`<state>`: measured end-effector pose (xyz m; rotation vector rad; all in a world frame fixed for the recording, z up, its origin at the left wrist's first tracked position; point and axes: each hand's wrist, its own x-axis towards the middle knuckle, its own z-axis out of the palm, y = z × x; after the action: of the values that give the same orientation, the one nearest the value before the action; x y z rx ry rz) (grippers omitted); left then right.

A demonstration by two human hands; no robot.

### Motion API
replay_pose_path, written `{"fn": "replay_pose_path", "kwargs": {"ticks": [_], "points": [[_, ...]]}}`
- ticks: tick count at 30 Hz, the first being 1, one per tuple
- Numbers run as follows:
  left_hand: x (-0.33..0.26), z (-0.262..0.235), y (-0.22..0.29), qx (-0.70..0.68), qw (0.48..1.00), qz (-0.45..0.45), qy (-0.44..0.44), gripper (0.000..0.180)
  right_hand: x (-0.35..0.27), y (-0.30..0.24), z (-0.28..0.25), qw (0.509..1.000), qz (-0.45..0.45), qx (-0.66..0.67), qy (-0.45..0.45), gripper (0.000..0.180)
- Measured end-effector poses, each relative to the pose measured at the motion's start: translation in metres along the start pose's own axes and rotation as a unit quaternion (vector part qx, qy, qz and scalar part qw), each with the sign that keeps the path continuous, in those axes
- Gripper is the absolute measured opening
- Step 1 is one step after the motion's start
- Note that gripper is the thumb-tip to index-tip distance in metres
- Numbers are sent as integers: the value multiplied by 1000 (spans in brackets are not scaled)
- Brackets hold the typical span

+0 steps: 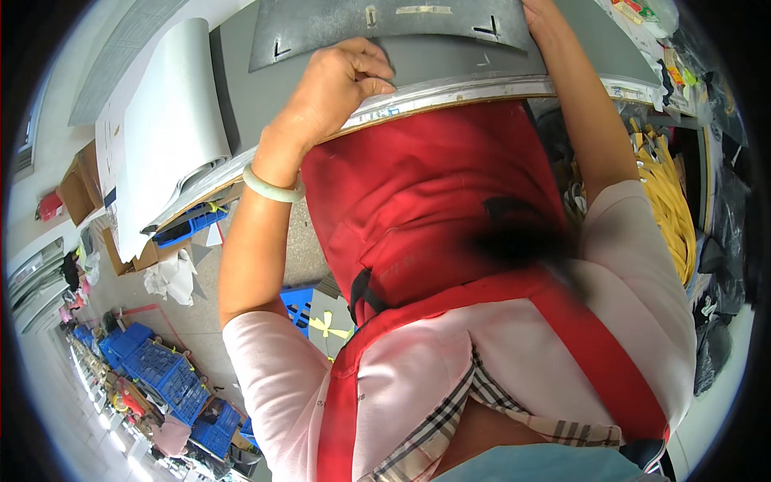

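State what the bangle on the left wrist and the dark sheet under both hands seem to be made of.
Bangle: probably jade or glass; pale green, smooth, glossy and slightly translucent. Dark sheet: perhaps leather or a synthetic; matte grey, finely speckled, flat and thin. The left hand rests at its lower edge.

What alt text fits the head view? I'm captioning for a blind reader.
A person in a red apron presses both hands, left hand and right hand, onto a dark grey sheet at a worktable's edge. Blue crates sit on the floor.
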<state>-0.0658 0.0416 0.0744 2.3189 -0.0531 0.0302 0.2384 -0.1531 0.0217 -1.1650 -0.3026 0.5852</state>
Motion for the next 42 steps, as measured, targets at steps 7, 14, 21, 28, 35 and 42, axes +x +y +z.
{"fn": "replay_pose_path", "kwargs": {"ticks": [7, 14, 21, 28, 35, 42], "points": [[-6, 1, 5, -7, 999, 32, 32, 17, -3, -1, 2, 1000, -2, 1, -17, 14], [-14, -2, 1, 60, 996, 43, 45, 17, -8, -6, 6, 999, -5, 13, -34, 11], [-14, -1, 6, 73, 996, 31, 42, 18, -3, -9, -7, 912, 190, 328, -153, 11], [-14, -4, -4, 14, 999, 24, 37, 16, -13, -8, 11, 1000, 2, 7, -14, 12], [-18, -6, -3, 52, 997, 37, 42, 14, -11, -6, 14, 1000, 6, 9, -9, 11], [-20, -7, 2, 41, 998, 17, 35, 12, -9, -4, 10, 1000, 1, 12, -23, 10]]}}
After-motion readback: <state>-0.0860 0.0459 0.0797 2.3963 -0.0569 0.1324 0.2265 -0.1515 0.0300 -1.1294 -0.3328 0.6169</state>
